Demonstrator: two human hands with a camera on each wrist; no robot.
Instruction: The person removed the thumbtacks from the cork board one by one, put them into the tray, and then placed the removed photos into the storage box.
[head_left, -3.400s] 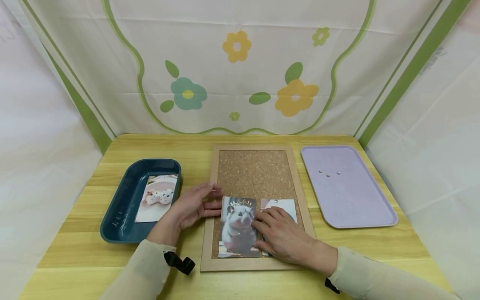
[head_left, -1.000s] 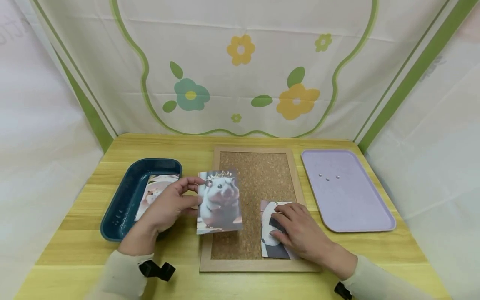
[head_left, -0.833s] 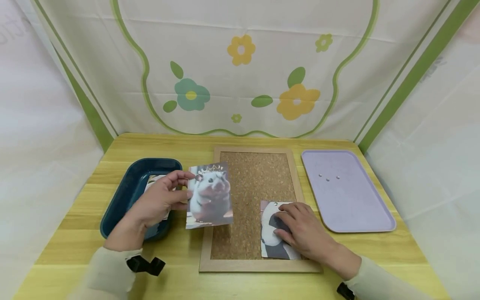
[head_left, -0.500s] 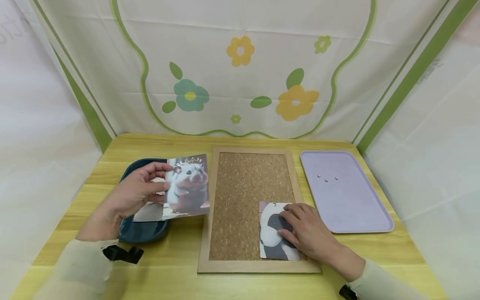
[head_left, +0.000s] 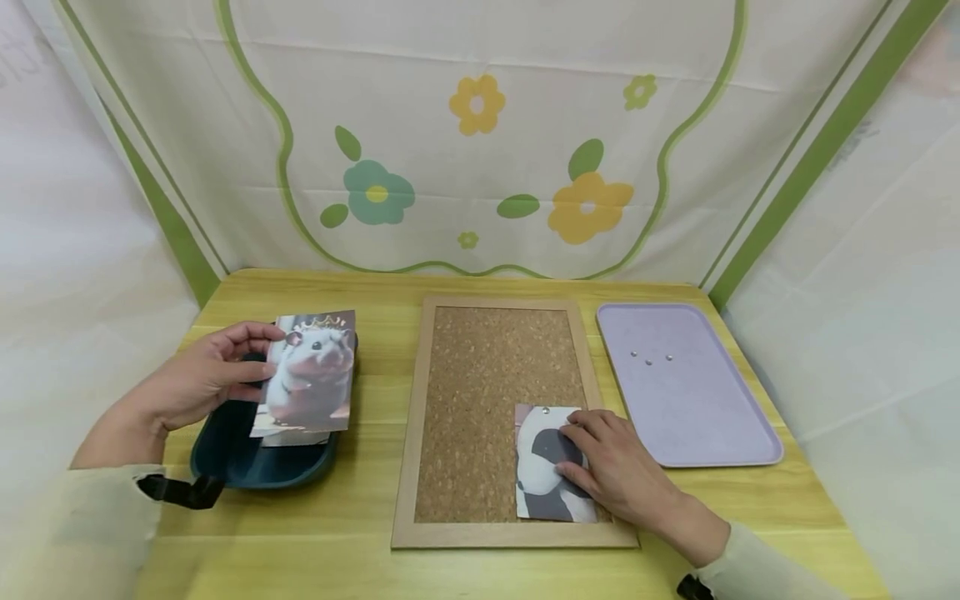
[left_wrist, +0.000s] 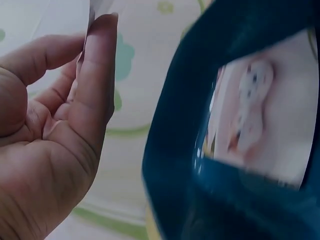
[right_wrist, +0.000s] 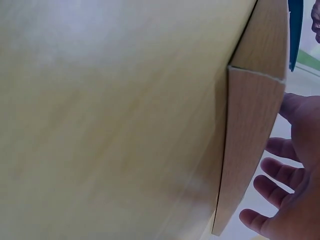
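Observation:
My left hand [head_left: 213,367] pinches the left edge of a hamster photo card [head_left: 311,375], the animal wearing a crown, and holds it above the dark teal tray [head_left: 225,462]. Inside that tray lies another card [left_wrist: 250,115] with small white and brown animals, mostly covered by the held one in the head view. On the framed corkboard [head_left: 480,358], at its lower right, is a black-and-white animal card [head_left: 542,475] with a silver pin [head_left: 546,411] at its top. My right hand [head_left: 618,462] rests over this card's right side, fingers loosely bent.
A lilac tray [head_left: 697,408] stands at the right, with three small silver pins [head_left: 649,362] on it. All of it sits on a yellow wooden table [head_left: 352,533]. A flowered white curtain [head_left: 420,100] hangs behind, with plain cloth on both sides.
My left hand has lifted the crowned hamster card off the corkboard and carried it left over the teal tray. My right hand has slid slightly right, uncovering more of the black-and-white card.

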